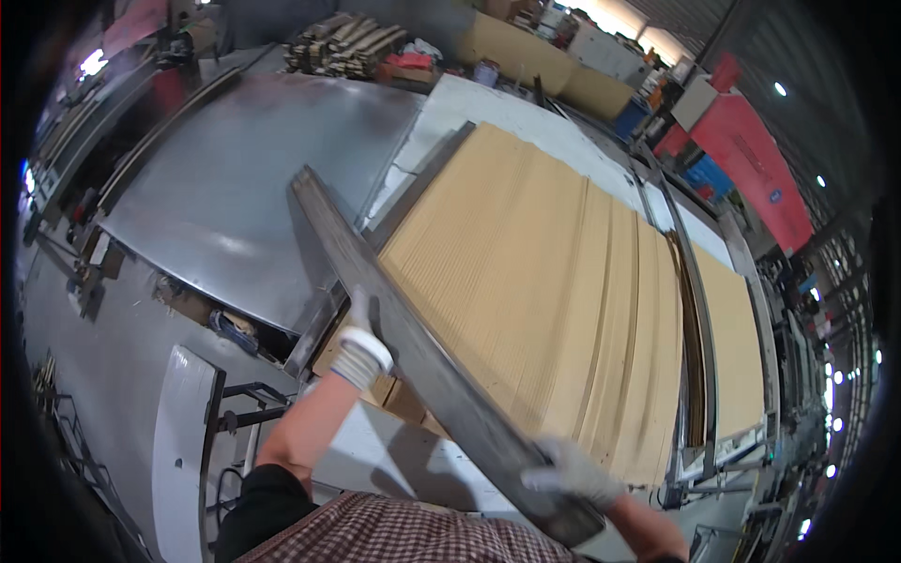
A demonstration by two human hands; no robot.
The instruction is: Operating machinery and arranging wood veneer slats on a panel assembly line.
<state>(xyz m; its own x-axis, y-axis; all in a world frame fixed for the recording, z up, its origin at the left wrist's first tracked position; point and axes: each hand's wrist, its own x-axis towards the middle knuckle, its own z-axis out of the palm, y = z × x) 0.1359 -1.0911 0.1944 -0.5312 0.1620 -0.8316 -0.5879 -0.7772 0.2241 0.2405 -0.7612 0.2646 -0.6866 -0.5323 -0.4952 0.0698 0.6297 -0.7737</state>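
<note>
A long, dark, flat-sided bar (427,366) slants across the picture from the metal table down to my body. My left hand (359,327), in a pale glove, grips its left edge around the middle. My right hand (574,472), also gloved and a little blurred, holds the bar near its lower right end. The undersides of both grips are hidden. Beyond the bar, many thin tan boards (507,253) stand packed on edge in a row, several of them wavy toward the right. A dark rail (422,183) runs along the row's far left side.
At left is a broad, shiny metal table (235,178). A white board (183,450) stands upright at lower left. Another dark rail (696,328) crosses right of the tan row, with a further tan stack (732,347) behind it. Wood strips (343,47) are piled at the back.
</note>
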